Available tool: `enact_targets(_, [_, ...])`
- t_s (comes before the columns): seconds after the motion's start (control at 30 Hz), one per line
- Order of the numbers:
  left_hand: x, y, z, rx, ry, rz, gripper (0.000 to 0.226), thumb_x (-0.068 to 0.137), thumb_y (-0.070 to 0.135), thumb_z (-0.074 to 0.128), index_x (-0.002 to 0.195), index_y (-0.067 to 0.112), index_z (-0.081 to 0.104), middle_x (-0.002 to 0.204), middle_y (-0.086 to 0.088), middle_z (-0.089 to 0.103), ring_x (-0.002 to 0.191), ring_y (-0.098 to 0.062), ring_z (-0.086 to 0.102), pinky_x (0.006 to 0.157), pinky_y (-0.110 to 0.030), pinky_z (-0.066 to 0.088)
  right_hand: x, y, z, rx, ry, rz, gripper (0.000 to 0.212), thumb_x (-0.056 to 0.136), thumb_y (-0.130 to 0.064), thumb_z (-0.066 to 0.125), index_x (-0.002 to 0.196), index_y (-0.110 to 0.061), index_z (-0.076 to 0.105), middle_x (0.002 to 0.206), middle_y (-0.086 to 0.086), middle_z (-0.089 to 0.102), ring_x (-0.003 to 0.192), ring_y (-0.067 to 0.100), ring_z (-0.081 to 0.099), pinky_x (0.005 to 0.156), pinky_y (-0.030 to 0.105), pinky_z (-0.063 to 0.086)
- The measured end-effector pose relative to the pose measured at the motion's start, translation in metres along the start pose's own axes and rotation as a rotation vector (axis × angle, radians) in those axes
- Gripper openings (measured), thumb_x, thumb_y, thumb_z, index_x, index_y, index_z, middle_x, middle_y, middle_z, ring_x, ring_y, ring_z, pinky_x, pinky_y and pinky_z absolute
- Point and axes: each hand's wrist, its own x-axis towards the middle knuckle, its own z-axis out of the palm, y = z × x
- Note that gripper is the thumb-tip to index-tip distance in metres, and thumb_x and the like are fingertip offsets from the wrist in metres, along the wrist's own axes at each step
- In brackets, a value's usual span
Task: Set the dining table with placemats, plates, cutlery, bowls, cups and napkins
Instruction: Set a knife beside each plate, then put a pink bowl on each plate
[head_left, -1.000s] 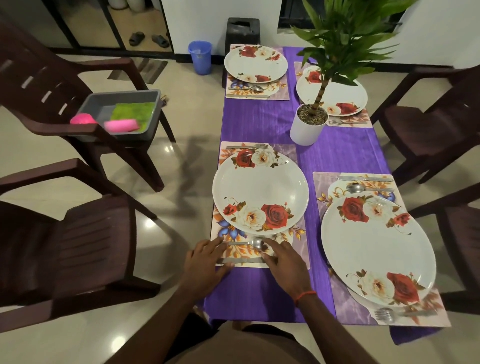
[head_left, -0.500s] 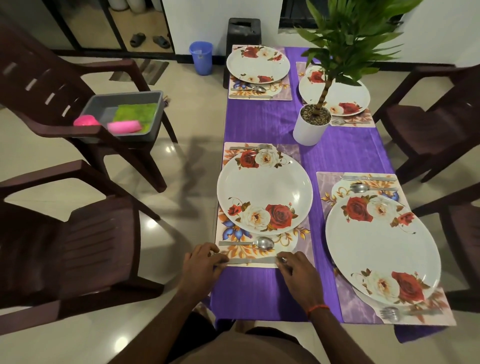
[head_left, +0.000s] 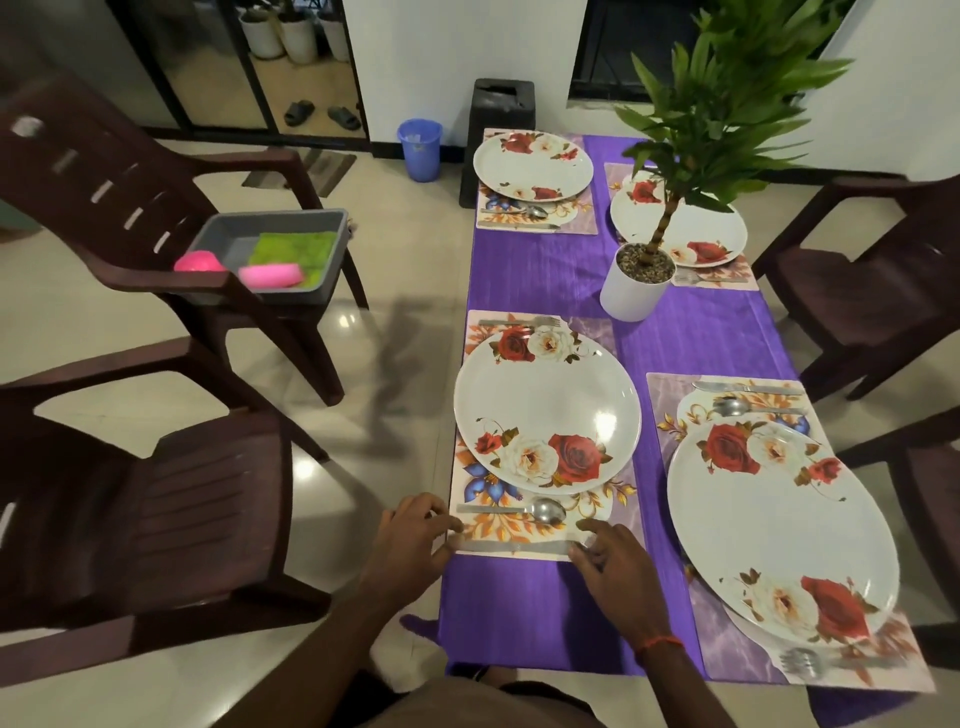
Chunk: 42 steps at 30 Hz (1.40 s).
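Four round white rose-printed plates (head_left: 545, 405) on four rectangular floral placemats (head_left: 602, 332). One flat steel knife (head_left: 514, 546) lying between left hand (head_left: 415, 540) and right hand (head_left: 615, 569), each pinching an end.

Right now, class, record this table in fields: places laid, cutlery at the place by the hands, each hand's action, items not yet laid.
Places laid: four
Place by hands: plate on placemat, fork beyond it, spoon and knife nearer
Left hand: fingers hold one knife end
Right hand: fingers hold the other end
Not on table: bowls, cups, napkins
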Motion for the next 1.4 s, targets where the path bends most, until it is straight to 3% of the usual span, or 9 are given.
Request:
enact_targets(0.1, [0.004,-0.012,-0.024,0.024,0.034,0.001,0.033,0.097,0.045,0.061,0.129,0.037,0.063,0.138,0.013,0.051,0.129,-0.009,0.044,0.101,-0.03,0.032,0.006,-0.027,-0.003,0.033,0.065,-0.045,0.036,0.091,-0.038,0.07,0.125,-0.027,0.063,0.109,-0.009,0.062,0.088,0.007,0.062,0.066,0.013,0.049])
enact_targets(0.2, [0.005,-0.03,-0.053,0.036,0.071,-0.013,0.045,0.096,0.05,0.056,0.14,0.039,0.053,0.153,0.011,0.041,0.142,-0.013,0.034,0.113,-0.038,0.027,0.019,-0.07,0.004,0.038,0.147,-0.141,0.036,0.092,-0.036,0.07,0.126,-0.026,0.063,0.124,-0.007,0.064,0.107,0.014,0.064,0.081,0.029,0.059])
enact_targets(0.27, [0.004,-0.039,-0.072,0.039,0.079,-0.023,0.056,0.095,0.058,0.054,0.147,0.04,0.042,0.162,0.01,0.03,0.15,-0.016,0.025,0.119,-0.046,0.021,0.031,-0.1,0.012,-0.021,0.182,-0.231,0.038,0.092,-0.032,0.071,0.128,-0.023,0.063,0.129,-0.001,0.064,0.116,0.019,0.06,0.095,0.037,0.055])
enact_targets(0.37, [0.0,-0.062,-0.1,0.07,0.087,-0.016,0.071,0.093,0.069,0.047,0.155,0.041,0.027,0.168,0.01,0.014,0.156,-0.017,0.008,0.123,-0.047,0.009,0.045,-0.153,0.027,-0.165,0.226,-0.387,0.044,0.087,-0.034,0.073,0.128,-0.024,0.06,0.123,0.002,0.062,0.114,0.025,0.057,0.094,0.045,0.053])
enact_targets(0.47, [-0.005,-0.092,-0.121,0.099,0.122,0.019,0.08,0.089,0.076,0.034,0.158,0.041,0.017,0.17,0.009,0.002,0.156,-0.013,-0.009,0.122,-0.046,0.001,0.05,-0.203,0.042,-0.233,0.211,-0.413,0.05,0.087,-0.051,0.064,0.133,-0.033,0.053,0.136,0.0,0.052,0.129,0.025,0.047,0.103,0.044,0.042])
enact_targets(0.57, [-0.014,-0.123,-0.138,0.151,0.145,0.034,0.077,0.094,0.073,0.037,0.159,0.042,0.011,0.17,0.009,-0.007,0.154,-0.013,-0.019,0.124,-0.051,0.0,0.049,-0.247,0.065,-0.334,0.188,-0.434,0.058,0.089,-0.062,0.054,0.141,-0.037,0.046,0.151,0.0,0.039,0.142,0.025,0.032,0.112,0.047,0.031])
enact_targets(0.77, [-0.031,-0.175,-0.161,0.188,0.189,-0.029,0.08,0.091,0.079,0.029,0.16,0.042,0.01,0.171,0.008,-0.003,0.157,-0.016,-0.012,0.124,-0.056,0.003,0.046,-0.312,0.102,-0.352,0.118,-0.454,0.064,0.089,-0.072,0.037,0.142,-0.036,0.044,0.153,0.002,0.041,0.142,0.027,0.036,0.11,0.049,0.034])
enact_targets(1.0, [-0.035,-0.207,-0.173,0.133,0.246,-0.088,0.085,0.087,0.087,0.015,0.159,0.043,0.013,0.171,0.008,0.0,0.156,-0.014,-0.014,0.122,-0.057,0.0,0.051,-0.355,0.116,-0.336,-0.003,-0.502,0.07,0.089,-0.075,0.025,0.147,-0.038,0.038,0.16,-0.002,0.031,0.15,0.019,0.017,0.115,0.036,0.007])
enact_targets(1.4, [0.016,-0.243,-0.205,0.149,0.34,-0.174,0.079,0.092,0.085,0.024,0.157,0.04,0.022,0.17,0.006,0.009,0.158,-0.019,-0.003,0.121,-0.061,0.01,0.133,-0.406,0.127,-0.392,-0.066,-0.569,0.076,0.086,-0.077,0.018,0.151,-0.039,0.03,0.163,-0.003,0.022,0.153,0.021,0.009,0.121,0.043,0.009])
